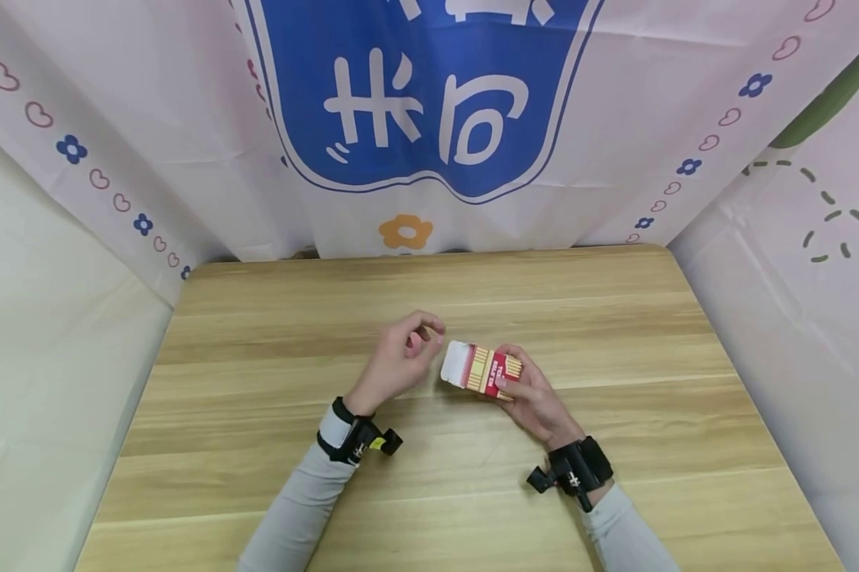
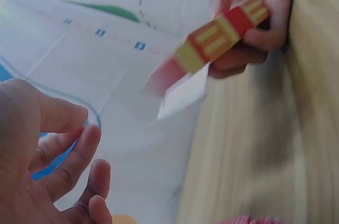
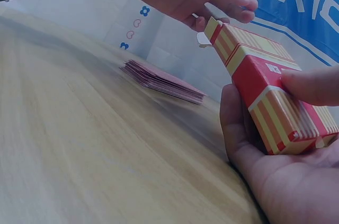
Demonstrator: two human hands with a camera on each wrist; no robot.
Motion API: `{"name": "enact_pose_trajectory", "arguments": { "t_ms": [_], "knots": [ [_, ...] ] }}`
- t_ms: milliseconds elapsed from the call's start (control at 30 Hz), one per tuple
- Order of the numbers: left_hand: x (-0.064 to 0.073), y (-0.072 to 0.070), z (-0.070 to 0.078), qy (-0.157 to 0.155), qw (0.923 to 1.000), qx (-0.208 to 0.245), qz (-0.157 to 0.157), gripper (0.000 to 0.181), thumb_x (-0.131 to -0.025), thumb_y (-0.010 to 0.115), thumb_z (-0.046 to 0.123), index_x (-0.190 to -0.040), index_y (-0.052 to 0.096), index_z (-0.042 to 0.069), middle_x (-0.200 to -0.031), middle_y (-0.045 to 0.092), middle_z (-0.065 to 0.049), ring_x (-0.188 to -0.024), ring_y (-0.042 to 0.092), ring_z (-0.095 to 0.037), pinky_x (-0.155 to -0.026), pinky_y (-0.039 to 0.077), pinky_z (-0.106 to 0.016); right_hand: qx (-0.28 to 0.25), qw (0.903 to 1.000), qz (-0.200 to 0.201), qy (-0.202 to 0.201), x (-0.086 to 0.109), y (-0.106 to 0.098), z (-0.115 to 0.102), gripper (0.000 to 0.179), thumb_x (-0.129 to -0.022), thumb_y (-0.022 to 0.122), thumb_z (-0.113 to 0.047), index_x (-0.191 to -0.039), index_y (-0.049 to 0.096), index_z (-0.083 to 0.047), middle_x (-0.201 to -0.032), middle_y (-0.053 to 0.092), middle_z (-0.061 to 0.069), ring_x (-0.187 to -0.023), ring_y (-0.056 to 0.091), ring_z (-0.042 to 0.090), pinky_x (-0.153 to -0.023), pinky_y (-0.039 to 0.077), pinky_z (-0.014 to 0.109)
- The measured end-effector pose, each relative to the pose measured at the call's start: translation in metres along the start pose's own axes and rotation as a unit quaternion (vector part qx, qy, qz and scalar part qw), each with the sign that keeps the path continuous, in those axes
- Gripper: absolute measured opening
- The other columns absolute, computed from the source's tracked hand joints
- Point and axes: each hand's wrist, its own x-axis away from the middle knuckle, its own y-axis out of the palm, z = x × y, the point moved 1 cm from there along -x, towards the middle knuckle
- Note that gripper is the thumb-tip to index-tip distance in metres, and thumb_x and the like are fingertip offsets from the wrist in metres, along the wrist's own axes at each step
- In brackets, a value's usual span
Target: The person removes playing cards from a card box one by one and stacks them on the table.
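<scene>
Your hands (image 1: 539, 405) are bare, and you wear snug, lightly creased, light-grey sleeves (image 1: 296, 508). You also have on two black wrist straps (image 1: 592, 461), each with a small black block (image 1: 541, 480) sticking out; the left strap (image 1: 351, 443) shows a yellow patch (image 1: 377, 442), the right strap (image 1: 579, 462) a white marking (image 1: 574, 480).

Card box (image 1: 482, 371): up it was held, tilted, red with yellow and cream stripes, in the right hand (image 1: 539, 401)'s grip, thumb across the front
Red band (image 3: 254, 78): it blazed over front and side, pale lettering on it
White flap (image 1: 456, 364): open it stood, pointing towards the left hand (image 1: 398, 359)
Left hand: just beside the flap, fingers loosely bent
Card stack (image 3: 161, 82): reddish-edged, slightly skewed, it showed below the left hand
</scene>
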Motion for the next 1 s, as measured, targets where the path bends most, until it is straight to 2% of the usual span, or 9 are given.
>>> {"name": "enact_pose_trajectory", "arguments": {
  "t_ms": [133,300,433,500,633,833,1000],
  "knots": [
    [0.002,0.015,0.003,0.004,0.9990,-0.039,-0.023,0.010,-0.101,0.073,0.013,-0.111,0.073,0.011,-0.108,0.074,0.000,-0.091,0.060,-0.018,-0.070,0.048,-0.031,-0.006,1.0000,-0.001,-0.003,0.001,-0.001,0.000,0.048,-0.105,0.050,0.009,-0.141,0.041,-0.021,-0.145,0.049,0.010,-0.127,0.063,0.024,-0.102,0.058,0.036],
    [0.006,0.031,0.004,-0.029,0.9953,-0.071,-0.060,0.014,-0.097,0.079,0.016,-0.107,0.070,0.015,-0.100,0.070,0.001,-0.083,0.059,-0.020,-0.069,0.046,-0.028,-0.017,0.9998,-0.013,-0.003,0.001,-0.002,0.000,0.047,-0.104,0.049,0.010,-0.140,0.042,-0.019,-0.143,0.050,0.010,-0.125,0.065,0.024,-0.102,0.058,0.037],
    [0.007,0.039,-0.001,-0.059,0.9942,-0.051,-0.074,0.019,-0.093,0.082,0.017,-0.105,0.067,0.015,-0.092,0.065,0.000,-0.072,0.055,-0.016,-0.061,0.041,-0.024,-0.020,0.9997,-0.016,-0.005,0.000,-0.002,0.000,0.047,-0.104,0.049,0.011,-0.140,0.041,-0.018,-0.144,0.050,0.010,-0.126,0.065,0.023,-0.103,0.057,0.036],
    [0.007,0.043,-0.004,-0.074,0.9940,-0.024,-0.076,0.020,-0.092,0.082,0.015,-0.103,0.066,0.014,-0.091,0.063,-0.001,-0.069,0.053,-0.014,-0.060,0.040,-0.023,-0.017,0.9998,-0.013,-0.005,0.000,-0.001,0.000,0.048,-0.103,0.049,0.011,-0.140,0.041,-0.018,-0.144,0.051,0.010,-0.127,0.065,0.023,-0.104,0.057,0.036],
    [0.008,0.047,-0.008,-0.100,0.9917,0.000,-0.080,0.019,-0.093,0.081,0.016,-0.103,0.064,0.015,-0.089,0.061,-0.001,-0.069,0.053,-0.013,-0.060,0.041,-0.023,-0.007,1.0000,-0.002,0.000,0.001,0.000,-0.002,0.050,-0.102,0.049,0.012,-0.140,0.041,-0.019,-0.144,0.051,0.008,-0.128,0.064,0.022,-0.105,0.056,0.037],
    [0.005,0.048,-0.008,-0.104,0.9911,-0.021,-0.080,0.013,-0.098,0.077,0.022,-0.103,0.066,0.018,-0.087,0.063,0.000,-0.068,0.053,-0.012,-0.060,0.041,-0.025,0.000,1.0000,-0.002,-0.001,0.001,-0.004,-0.003,0.050,-0.103,0.050,0.011,-0.141,0.041,-0.021,-0.145,0.050,0.008,-0.127,0.064,0.022,-0.105,0.056,0.037],
    [0.006,0.041,-0.003,-0.103,0.9908,-0.034,-0.081,0.012,-0.099,0.077,0.021,-0.105,0.067,0.016,-0.086,0.063,0.002,-0.066,0.051,-0.011,-0.058,0.039,-0.024,-0.010,0.9999,-0.008,-0.004,-0.001,-0.003,-0.001,0.050,-0.103,0.050,0.011,-0.141,0.042,-0.021,-0.144,0.050,0.008,-0.127,0.063,0.023,-0.105,0.056,0.036]
  ]
}}
